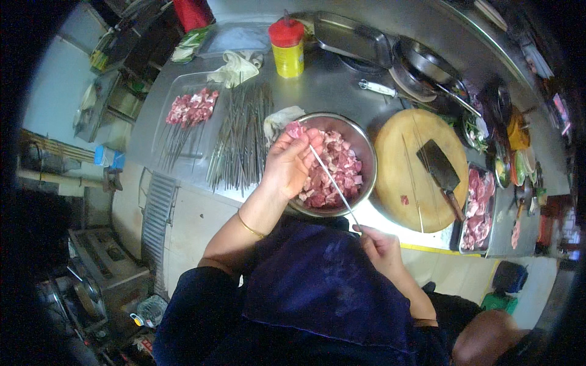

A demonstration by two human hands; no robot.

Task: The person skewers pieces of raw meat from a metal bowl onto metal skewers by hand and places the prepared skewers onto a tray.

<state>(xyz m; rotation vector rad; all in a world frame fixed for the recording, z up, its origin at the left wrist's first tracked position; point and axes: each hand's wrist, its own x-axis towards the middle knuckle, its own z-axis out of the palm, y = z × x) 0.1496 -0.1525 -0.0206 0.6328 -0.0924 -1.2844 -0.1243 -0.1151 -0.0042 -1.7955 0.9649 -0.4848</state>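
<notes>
My left hand point(293, 160) pinches a raw meat chunk point(295, 130) over the left side of a steel bowl point(369, 137) that holds cut meat pieces point(336, 171). Between my hands runs a thin metal skewer point(336, 187), slanting down to the right. My right hand point(381, 247) grips its lower end in front of the bowl. The skewer's upper end is hidden by my left fingers, so I cannot tell how far it enters the meat. Left of the bowl lies a pile of bare metal skewers point(238, 142). Beyond it, loaded meat skewers point(192, 108) rest in a clear tray point(194, 153).
Right of the bowl, a cleaver point(438, 165) lies on a round wooden chopping board point(393, 137) with loose skewers and a meat scrap. A tray of larger meat point(477, 208) stands beside it. Behind are a yellow container with a red lid point(287, 52), a cloth point(236, 68) and pans point(425, 59).
</notes>
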